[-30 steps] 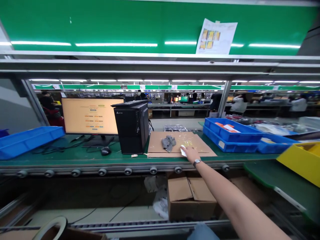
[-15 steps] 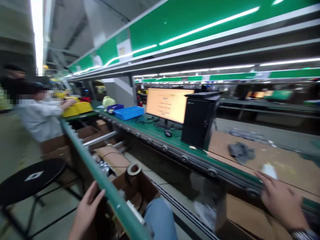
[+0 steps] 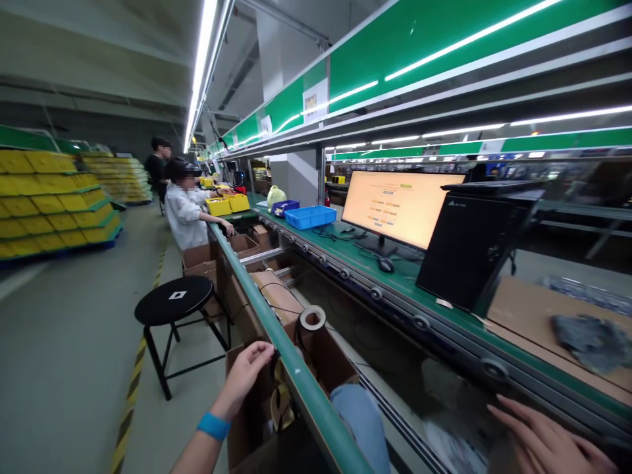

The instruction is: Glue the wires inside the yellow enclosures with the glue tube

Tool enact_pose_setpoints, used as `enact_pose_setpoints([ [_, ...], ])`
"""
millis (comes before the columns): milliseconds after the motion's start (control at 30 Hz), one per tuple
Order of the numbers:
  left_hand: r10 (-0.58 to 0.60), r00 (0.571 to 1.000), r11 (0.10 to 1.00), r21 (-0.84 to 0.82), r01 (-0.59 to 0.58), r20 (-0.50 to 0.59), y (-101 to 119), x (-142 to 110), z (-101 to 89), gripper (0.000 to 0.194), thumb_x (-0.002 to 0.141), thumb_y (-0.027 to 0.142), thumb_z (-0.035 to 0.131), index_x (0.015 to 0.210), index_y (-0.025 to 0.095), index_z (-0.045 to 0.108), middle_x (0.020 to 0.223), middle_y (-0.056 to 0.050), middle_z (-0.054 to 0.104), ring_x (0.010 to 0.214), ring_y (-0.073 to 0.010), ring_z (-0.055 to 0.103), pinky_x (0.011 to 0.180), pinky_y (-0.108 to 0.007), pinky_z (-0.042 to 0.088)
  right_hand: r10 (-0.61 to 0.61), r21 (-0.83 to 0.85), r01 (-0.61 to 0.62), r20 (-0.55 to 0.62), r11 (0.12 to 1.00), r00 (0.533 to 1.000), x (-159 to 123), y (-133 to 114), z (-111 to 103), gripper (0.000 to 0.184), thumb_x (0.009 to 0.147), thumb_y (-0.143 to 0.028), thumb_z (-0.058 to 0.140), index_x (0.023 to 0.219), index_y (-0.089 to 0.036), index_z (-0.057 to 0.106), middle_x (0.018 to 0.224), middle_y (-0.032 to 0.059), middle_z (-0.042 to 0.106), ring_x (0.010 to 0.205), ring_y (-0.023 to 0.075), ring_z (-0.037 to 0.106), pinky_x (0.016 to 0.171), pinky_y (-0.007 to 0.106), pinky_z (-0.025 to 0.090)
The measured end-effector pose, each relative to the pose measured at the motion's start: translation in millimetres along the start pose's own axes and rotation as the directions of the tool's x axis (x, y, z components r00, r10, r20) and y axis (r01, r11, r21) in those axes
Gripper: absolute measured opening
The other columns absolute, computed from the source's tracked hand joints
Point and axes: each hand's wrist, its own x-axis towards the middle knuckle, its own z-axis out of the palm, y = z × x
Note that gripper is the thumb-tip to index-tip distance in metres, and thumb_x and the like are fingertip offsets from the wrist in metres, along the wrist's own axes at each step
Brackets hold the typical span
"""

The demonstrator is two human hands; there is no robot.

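Note:
My left hand (image 3: 247, 370), with a blue band on its wrist, is beside the green rail (image 3: 291, 368). Its thumb and fingers are pressed together; what they hold, if anything, I cannot make out. An open cardboard box (image 3: 241, 421) lies below that hand. My right hand (image 3: 548, 434) is low at the right, its fingers stretched out with nothing in them. The nearest things to it are the roller edge of the bench (image 3: 494, 370) and a cardboard sheet (image 3: 523, 316) with a grey cloth (image 3: 590, 339) on it. A tape roll (image 3: 313, 318) stands on a box between the rails.
On the green bench are a monitor (image 3: 402, 205), a mouse (image 3: 386, 264), a black computer tower (image 3: 474, 247) and a blue tray (image 3: 311, 217). A black stool (image 3: 174, 300) stands left. Farther off, a seated co-worker (image 3: 185, 210) works near yellow bins (image 3: 220, 206); stacked yellow bins (image 3: 49, 204) line the left.
The view has swung left, bringing the stool and stacked bins further in. My left hand's spread fingers have closed together beside the rail. My right hand has come off the cardboard sheet.

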Motion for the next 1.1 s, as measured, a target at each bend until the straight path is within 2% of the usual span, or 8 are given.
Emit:
enact_pose_setpoints([
  [267,-0.031,0.991,0.999,0.042,0.025,0.133,4,-8,1.4,0.048,0.079,0.061,0.073,0.092,0.014,0.071,0.093,-0.010,0.075,0.086,-0.0243,0.067,0.080,-0.035,0.054,-0.124,-0.022,0.123,-0.043,0.992,0.991,44,-70,-21,0.039,0.085,-0.020,0.055,0.119,-0.034,0.070,0.125,0.0045,0.071,0.108,0.0275,0.068,0.085,0.042,0.046],
  [367,0.023,0.999,0.992,0.127,-0.029,0.047,19,-10,4.0,0.043,0.077,0.057,0.075,0.084,0.015,0.070,0.083,-0.009,0.072,0.080,-0.0251,0.064,0.076,-0.036,0.051,-0.165,0.015,0.166,-0.048,0.986,0.985,65,-98,-32,0.037,0.086,-0.020,0.057,0.119,-0.032,0.068,0.126,0.0041,0.071,0.112,0.0251,0.067,0.088,0.041,0.041],
  [433,0.190,0.981,0.951,0.254,-0.175,-0.037,40,-19,14.0,0.034,0.082,0.051,0.073,0.083,0.017,0.070,0.086,-0.008,0.070,0.086,-0.0259,0.063,0.083,-0.038,0.048,-0.159,0.056,0.160,-0.035,0.985,0.987,78,-118,-41,0.038,0.087,-0.018,0.059,0.122,-0.030,0.066,0.127,0.0042,0.070,0.115,0.0242,0.065,0.090,0.040,0.040],
  [500,0.436,0.900,0.823,0.411,-0.392,-0.015,67,-35,31.9,0.023,0.090,0.043,0.066,0.088,0.021,0.072,0.095,-0.007,0.071,0.096,-0.0260,0.063,0.091,-0.039,0.046,-0.120,0.108,0.122,-0.024,0.987,0.992,91,-140,-53,0.037,0.089,-0.018,0.061,0.124,-0.030,0.064,0.127,0.0046,0.070,0.117,0.0244,0.064,0.091,0.041,0.039],
  [567,0.561,0.824,0.734,0.411,-0.541,0.081,95,-54,55.5,0.015,0.094,0.037,0.064,0.093,0.024,0.073,0.103,-0.005,0.072,0.103,-0.0244,0.064,0.094,-0.036,0.047,-0.086,0.182,0.091,-0.034,0.979,0.996,105,-163,-70,0.031,0.092,-0.026,0.065,0.123,-0.031,0.063,0.125,0.0043,0.070,0.114,0.0244,0.064,0.091,0.042,0.037],
  [800,0.642,0.693,0.657,0.232,-0.718,0.327,151,-100,131.3,0.010,0.090,0.027,0.073,0.100,0.028,0.073,0.092,0.001,0.075,0.089,-0.0196,0.067,0.081,-0.030,0.053,0.006,0.505,-0.032,0.053,0.863,0.999,152,-205,-147,0.025,0.098,-0.028,0.063,0.122,-0.032,0.061,0.130,0.0051,0.063,0.122,0.0235,0.057,0.096,0.044,0.035],
  [933,0.700,0.570,0.555,0.174,-0.813,0.430,162,-106,150.2,0.008,0.091,0.021,0.070,0.096,0.027,0.072,0.090,0.000,0.076,0.083,-0.0199,0.067,0.089,-0.036,0.049,0.032,0.541,-0.095,0.125,0.836,0.992,159,-200,-173,0.021,0.095,-0.022,0.065,0.115,-0.030,0.063,0.130,0.0070,0.062,0.124,0.0260,0.053,0.096,0.047,0.034],
  [1100,0.719,0.492,0.501,0.124,-0.856,0.491,171,-110,158.5,0.014,0.091,0.014,0.067,0.098,0.026,0.071,0.088,0.001,0.076,0.076,-0.0175,0.068,0.086,-0.035,0.047,0.001,0.529,-0.095,0.176,0.843,0.984,158,-189,-183,0.006,0.097,-0.023,0.062,0.100,-0.027,0.064,0.122,0.0055,0.063,0.119,0.0259,0.052,0.091,0.045,0.032],
])
